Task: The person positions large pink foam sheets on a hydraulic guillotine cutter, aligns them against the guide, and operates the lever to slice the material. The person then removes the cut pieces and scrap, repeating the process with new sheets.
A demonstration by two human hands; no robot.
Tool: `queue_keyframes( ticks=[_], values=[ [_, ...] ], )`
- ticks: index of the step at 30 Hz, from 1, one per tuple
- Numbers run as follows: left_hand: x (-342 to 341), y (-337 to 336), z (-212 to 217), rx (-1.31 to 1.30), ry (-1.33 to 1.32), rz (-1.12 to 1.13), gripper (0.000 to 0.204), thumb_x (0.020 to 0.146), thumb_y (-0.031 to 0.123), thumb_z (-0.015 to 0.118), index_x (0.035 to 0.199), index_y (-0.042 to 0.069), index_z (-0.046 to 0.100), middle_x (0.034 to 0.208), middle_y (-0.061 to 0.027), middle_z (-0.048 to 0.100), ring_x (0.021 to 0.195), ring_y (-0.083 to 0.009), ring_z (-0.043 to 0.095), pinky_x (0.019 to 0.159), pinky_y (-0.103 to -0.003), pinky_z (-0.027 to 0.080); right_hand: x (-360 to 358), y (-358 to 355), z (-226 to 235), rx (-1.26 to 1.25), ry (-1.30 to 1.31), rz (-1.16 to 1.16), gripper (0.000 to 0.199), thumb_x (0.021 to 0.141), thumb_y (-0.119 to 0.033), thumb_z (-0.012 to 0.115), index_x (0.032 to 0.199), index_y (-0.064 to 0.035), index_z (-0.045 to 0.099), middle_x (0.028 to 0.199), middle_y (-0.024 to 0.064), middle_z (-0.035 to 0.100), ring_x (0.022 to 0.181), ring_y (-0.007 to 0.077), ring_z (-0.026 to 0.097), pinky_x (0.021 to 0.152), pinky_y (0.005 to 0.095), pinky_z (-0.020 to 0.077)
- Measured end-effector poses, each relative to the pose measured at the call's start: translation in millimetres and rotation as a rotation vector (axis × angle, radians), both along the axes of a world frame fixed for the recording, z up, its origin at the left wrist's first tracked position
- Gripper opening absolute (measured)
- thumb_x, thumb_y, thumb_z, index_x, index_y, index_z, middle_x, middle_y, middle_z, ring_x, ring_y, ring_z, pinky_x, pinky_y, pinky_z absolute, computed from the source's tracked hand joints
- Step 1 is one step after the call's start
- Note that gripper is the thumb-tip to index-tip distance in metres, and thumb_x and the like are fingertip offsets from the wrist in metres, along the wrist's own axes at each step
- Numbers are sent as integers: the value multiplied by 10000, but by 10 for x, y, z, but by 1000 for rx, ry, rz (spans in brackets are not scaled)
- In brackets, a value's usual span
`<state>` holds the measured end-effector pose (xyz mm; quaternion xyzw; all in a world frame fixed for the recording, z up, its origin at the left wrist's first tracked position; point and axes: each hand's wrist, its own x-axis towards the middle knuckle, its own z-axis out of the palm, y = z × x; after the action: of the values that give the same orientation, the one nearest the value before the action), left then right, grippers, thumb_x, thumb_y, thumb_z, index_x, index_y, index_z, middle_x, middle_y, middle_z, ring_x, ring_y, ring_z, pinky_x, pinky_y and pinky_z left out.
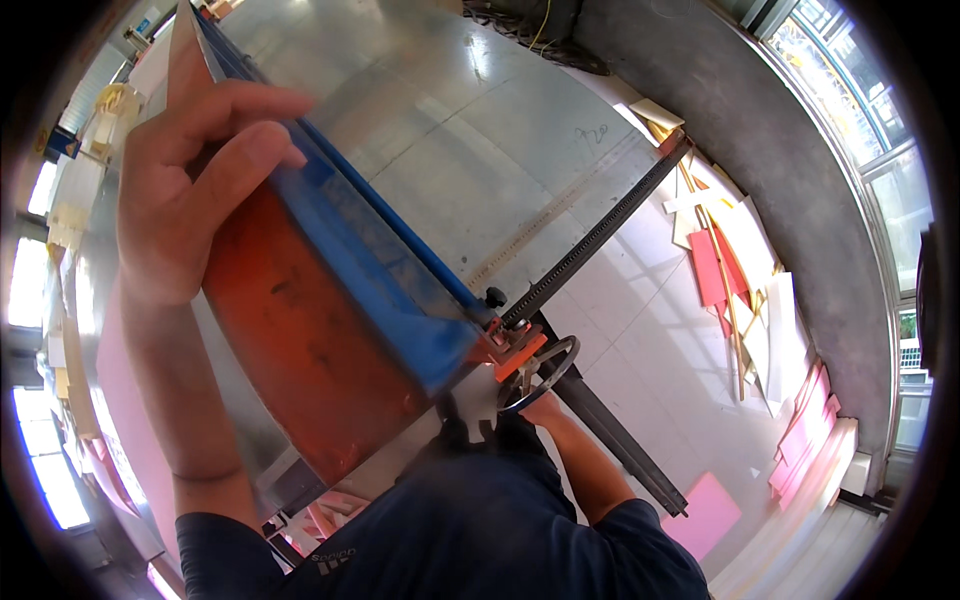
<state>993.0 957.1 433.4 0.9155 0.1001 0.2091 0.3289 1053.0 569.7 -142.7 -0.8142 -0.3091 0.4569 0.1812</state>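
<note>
My left hand [185, 195] is raised over the upper end of a long orange panel [310, 330] with a blue beam [375, 300] along its side. Its fingers are bent and slightly blurred, with a gap between thumb and forefinger, and nothing shows in it. Whether it touches the panel I cannot tell. Close to my body, my right hand [543, 408] is closed on the rim of a round metal handwheel [574, 356], its fingers partly hidden. The wheel sits at the near end of the beam, beside an orange bracket [520, 357] and a black knob [495, 297].
A wide grey metal table [450, 150] stretches beyond the beam. A dark toothed rail [610, 225] runs along its right edge, and a dark bar [625, 450] slants toward the lower right. Pink and white offcuts [710, 265] lie on the floor by the grey wall [760, 150].
</note>
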Motion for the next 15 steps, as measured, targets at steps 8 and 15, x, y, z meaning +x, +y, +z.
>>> queue_keyframes(
  ticks=[8, 15],
  values=[
    [137, -3, 18, 38, -34, -26, 262, 941, 210, 616, 1080, -1, 687, 816, -51, 687, 794, -100, 617, 753, -223, 452, -255, -43, -178, 151, -264, 100, 415, 788, -347, 674, 1133, -118, 690, 1114, 165, 692, 1064, 334, 646, 932, 414, 501],
    [851, -3, 34, 158, 8, -81, 331, 992, 261, 540, 1125, -10, 675, 861, -56, 697, 827, -118, 636, 768, -244, 484, 1064, -102, 1699, -62, 223, -166, 290, 830, -283, 703, 777, 1, 673, 592, 81, 594, 537, 166, 594, 542, 363, 495]
  ],
)
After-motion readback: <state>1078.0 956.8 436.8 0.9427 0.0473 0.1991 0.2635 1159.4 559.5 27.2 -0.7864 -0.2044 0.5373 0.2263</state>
